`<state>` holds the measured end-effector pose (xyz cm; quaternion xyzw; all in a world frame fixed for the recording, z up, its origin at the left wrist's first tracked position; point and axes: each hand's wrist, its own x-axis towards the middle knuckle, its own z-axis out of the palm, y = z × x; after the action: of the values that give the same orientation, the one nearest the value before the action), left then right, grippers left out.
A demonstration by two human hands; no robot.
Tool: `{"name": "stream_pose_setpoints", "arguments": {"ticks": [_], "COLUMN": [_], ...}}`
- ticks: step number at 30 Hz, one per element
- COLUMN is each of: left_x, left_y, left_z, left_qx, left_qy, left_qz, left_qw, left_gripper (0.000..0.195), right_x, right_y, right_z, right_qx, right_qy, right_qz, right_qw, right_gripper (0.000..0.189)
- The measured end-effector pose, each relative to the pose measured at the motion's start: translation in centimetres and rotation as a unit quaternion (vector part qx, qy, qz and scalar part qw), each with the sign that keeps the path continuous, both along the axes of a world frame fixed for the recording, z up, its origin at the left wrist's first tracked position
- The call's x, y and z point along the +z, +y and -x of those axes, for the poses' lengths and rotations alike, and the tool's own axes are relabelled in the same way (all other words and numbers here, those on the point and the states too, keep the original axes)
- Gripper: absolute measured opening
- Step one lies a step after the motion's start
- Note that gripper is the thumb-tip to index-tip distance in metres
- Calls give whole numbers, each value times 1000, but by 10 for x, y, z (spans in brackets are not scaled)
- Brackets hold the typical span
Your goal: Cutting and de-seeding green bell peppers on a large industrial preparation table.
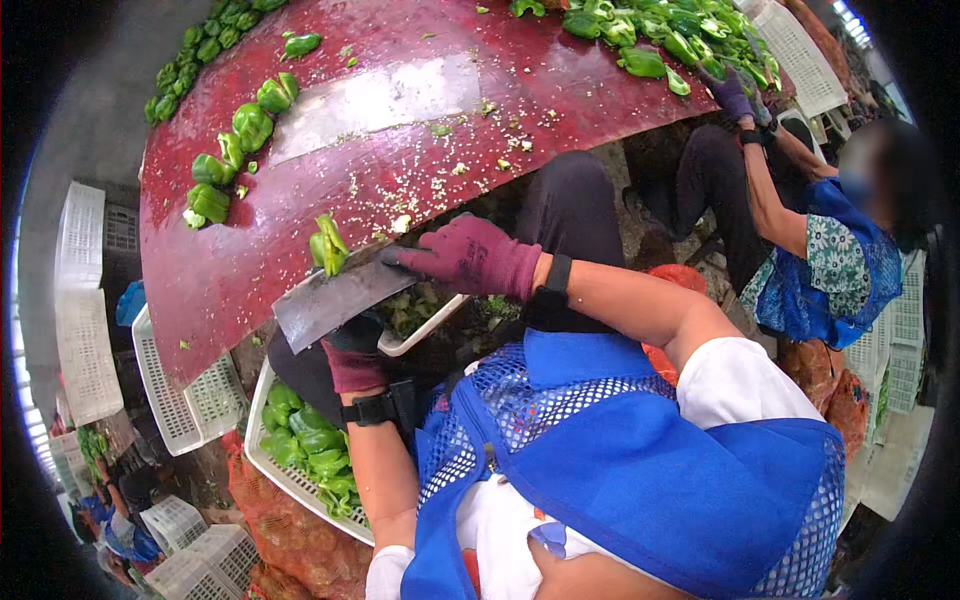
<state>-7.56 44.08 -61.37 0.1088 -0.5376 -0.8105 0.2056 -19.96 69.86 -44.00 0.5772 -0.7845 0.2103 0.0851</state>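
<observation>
My right hand (474, 256), in a purple-red glove, holds a broad steel cleaver (341, 294) whose blade points left over the table's near edge. My left hand (354, 346), in a matching dark-palmed glove, is just below the blade, which partly covers it; its fingers are hidden. A cut piece of green pepper (328, 246) rests at the edge of the red table (300, 172), right by the blade's upper side. Farther up the table, several green peppers (253, 127) lie in a row.
A white crate (274, 469) of green peppers stands by my left arm. Under the table edge is a pale-rimmed container (427, 326) with scraps. Seeds litter the table around a metal plate (382, 101). At right a co-worker's gloved hands (731, 94) touch a pepper heap (675, 34).
</observation>
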Motion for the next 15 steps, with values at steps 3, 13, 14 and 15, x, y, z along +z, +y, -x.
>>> {"name": "stream_pose_setpoints", "arguments": {"ticks": [3, 13, 14, 15], "left_x": [113, 163, 159, 162], "left_y": [32, 31, 20, 18], "left_z": [5, -11, -8, -4], "left_qx": [-48, -29, -49, -68], "left_qy": [-58, -131, -127, -122], "left_qz": [-280, 25, 113, 199], "left_qw": [957, 991, 984, 970], "left_gripper": [34, 45, 51, 58], "right_x": [-43, -44, -48, -43], "right_y": [14, 22, 24, 24], "right_z": [15, -19, -24, -26], "right_qx": [-63, -88, -124, -160], "right_qy": [-144, -416, -415, -415], "right_qz": [27, 15, 34, 52], "right_qw": [987, 905, 900, 894], "right_gripper": [52, 54, 54, 55]}}
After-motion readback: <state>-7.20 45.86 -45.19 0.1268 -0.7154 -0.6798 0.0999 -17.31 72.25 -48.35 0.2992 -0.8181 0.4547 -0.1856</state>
